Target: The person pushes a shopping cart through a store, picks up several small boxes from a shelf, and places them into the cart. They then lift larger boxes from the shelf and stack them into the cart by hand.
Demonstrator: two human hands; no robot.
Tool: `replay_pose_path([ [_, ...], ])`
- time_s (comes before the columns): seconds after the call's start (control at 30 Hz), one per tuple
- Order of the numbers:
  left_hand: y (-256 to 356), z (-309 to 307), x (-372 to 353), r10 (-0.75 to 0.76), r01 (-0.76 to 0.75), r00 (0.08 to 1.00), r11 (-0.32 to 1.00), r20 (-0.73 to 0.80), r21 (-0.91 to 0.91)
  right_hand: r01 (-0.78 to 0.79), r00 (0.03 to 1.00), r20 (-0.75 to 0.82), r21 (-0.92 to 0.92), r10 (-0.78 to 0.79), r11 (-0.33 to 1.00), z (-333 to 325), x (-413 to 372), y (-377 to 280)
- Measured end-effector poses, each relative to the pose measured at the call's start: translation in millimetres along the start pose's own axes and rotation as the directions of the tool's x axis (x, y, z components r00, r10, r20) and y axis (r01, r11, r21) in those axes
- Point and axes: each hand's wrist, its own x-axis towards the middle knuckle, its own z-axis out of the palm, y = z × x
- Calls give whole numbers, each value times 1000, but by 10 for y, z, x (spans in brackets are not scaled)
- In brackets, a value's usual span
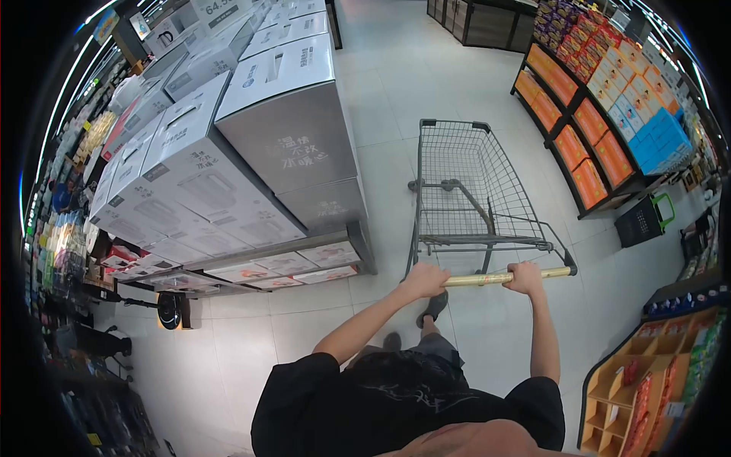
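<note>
Yellow handle, left hand and right hand wrapped round it; wire cart sits at one o'clock, even pressure best keeping it off stacked boxes at eleven.

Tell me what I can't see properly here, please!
Head view: palms of the left hand and right hand on the handle, hidden by the hands' backs.
Head view: small print on the white boxes, too small.
Head view: part of the wooden shelf, cut off by the lower edge.
</note>
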Motion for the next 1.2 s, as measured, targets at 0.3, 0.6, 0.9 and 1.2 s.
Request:
replay_pose_path([
  [0.3, 272, -348, 426, 38, -36, 999, 996, -17, 80, -41, 997, -59, 22, 42, 999, -238, -66, 376],
  [0.6, 272, -46, 398, 9, -15, 999, 987, 39, 158, -57, 998, 35, 9, 57, 998, 160, -204, 361],
  [0.9, 618, 269, 226, 2, -14, 998, 980, 62, 200, -62, 998, -1, 65, 62, 996, 242, -841, 410],
  [1.2, 1153, 377, -125, 26, -44, 996, 975, 85, 216, -73, 993, -83, 124, 84, 990, 354, -1561, 404],
])
